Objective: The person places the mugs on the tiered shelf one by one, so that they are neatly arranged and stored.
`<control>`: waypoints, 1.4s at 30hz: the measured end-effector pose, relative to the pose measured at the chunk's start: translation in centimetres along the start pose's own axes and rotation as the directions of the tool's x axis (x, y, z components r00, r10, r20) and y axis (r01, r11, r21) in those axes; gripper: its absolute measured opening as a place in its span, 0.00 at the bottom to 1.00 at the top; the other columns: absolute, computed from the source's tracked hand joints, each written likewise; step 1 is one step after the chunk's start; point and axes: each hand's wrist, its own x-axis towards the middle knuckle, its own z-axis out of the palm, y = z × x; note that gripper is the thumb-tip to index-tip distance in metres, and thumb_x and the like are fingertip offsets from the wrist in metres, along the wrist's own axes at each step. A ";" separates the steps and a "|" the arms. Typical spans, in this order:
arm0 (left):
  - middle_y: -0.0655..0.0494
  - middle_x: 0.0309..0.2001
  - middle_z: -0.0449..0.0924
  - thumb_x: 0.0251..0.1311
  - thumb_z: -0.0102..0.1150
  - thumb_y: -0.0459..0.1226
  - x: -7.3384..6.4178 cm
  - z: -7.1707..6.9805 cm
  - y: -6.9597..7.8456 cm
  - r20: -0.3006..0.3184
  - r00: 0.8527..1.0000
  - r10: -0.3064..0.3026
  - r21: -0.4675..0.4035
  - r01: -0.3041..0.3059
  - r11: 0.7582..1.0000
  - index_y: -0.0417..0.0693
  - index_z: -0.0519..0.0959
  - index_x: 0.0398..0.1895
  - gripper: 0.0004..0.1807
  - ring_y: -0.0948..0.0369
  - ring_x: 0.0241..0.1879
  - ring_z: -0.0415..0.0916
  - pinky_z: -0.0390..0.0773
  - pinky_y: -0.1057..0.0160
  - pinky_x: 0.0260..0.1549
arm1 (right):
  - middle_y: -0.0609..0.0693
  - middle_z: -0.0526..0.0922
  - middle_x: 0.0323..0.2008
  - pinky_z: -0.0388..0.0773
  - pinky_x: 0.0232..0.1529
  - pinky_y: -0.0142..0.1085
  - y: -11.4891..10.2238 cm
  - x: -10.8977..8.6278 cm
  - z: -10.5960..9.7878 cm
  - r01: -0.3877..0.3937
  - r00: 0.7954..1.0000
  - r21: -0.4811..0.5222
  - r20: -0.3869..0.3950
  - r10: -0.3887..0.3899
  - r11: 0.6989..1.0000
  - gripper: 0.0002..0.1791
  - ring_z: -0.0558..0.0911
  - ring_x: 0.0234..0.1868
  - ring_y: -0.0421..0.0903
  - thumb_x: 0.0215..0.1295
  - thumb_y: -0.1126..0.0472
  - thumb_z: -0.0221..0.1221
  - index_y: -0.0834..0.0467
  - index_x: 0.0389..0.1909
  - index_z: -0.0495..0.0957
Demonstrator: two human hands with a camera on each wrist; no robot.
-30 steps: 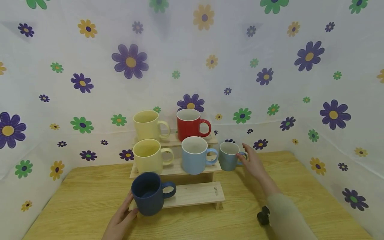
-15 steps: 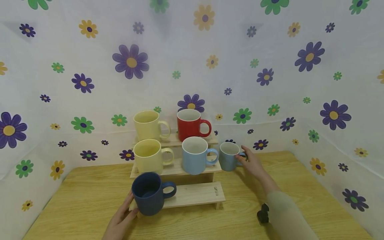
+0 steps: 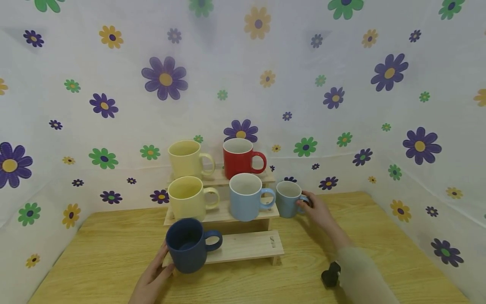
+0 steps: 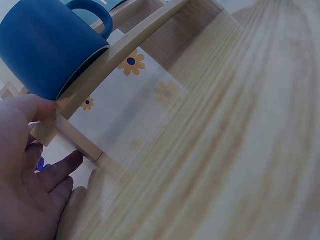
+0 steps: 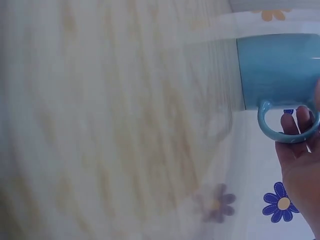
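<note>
My left hand (image 3: 152,276) grips the left end of the bottom step of a wooden riser (image 3: 248,247), thumb by the mug's base and fingers round the step's end. On that step stands a dark blue mug (image 3: 186,247), seen close in the left wrist view as a blue mug (image 4: 47,47). Behind the riser's right side, a grey-blue mug (image 3: 287,202) stands upright on the table. My right hand (image 3: 319,211) holds it by its handle; in the right wrist view, fingers show through the handle (image 5: 267,127), while the thumb is mostly cut off.
The middle step bears a yellow mug (image 3: 186,198) and a light blue mug (image 3: 246,198). Another yellow mug (image 3: 185,160) and a red mug (image 3: 237,159) stand on the top step. A flowered white cloth (image 3: 212,109) surrounds the wooden table (image 3: 114,253).
My right hand has closed in on the grey-blue mug's handle, its fingers moving lower and round it. The mug has barely shifted. The left hand has stayed put.
</note>
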 end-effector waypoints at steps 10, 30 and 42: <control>0.51 0.75 0.43 0.68 0.53 0.44 0.1 0.0 -0.5 -0.005 1.000 -0.008 -0.012 0.008 1.000 0.50 0.57 0.73 0.32 0.86 0.62 0.45 0.65 0.76 0.51 | 0.63 0.79 0.47 0.77 0.46 0.39 -0.4 -0.8 0.8 -0.075 0.990 0.092 -0.110 0.085 0.993 0.20 0.78 0.45 0.54 0.70 0.59 0.55 0.69 0.55 0.74; 0.57 0.75 0.43 0.69 0.51 0.48 0.2 -0.2 0.2 0.009 0.998 -0.055 0.053 0.054 0.997 0.54 0.56 0.74 0.33 0.76 0.67 0.43 0.61 0.76 0.53 | 0.56 0.75 0.48 0.71 0.48 0.27 -1.5 -2.0 3.3 -0.221 0.911 0.471 -0.212 0.353 0.854 0.19 0.72 0.49 0.45 0.67 0.57 0.59 0.66 0.52 0.72; 0.53 0.75 0.43 0.70 0.51 0.45 0.1 -0.2 -0.2 0.014 1.000 -0.019 0.041 0.018 0.999 0.52 0.56 0.74 0.32 0.73 0.68 0.43 0.63 0.75 0.52 | 0.47 0.78 0.40 0.71 0.42 0.25 -1.6 -3.0 4.1 -0.125 0.890 0.552 -0.305 0.340 0.825 0.14 0.74 0.42 0.40 0.63 0.61 0.63 0.67 0.40 0.72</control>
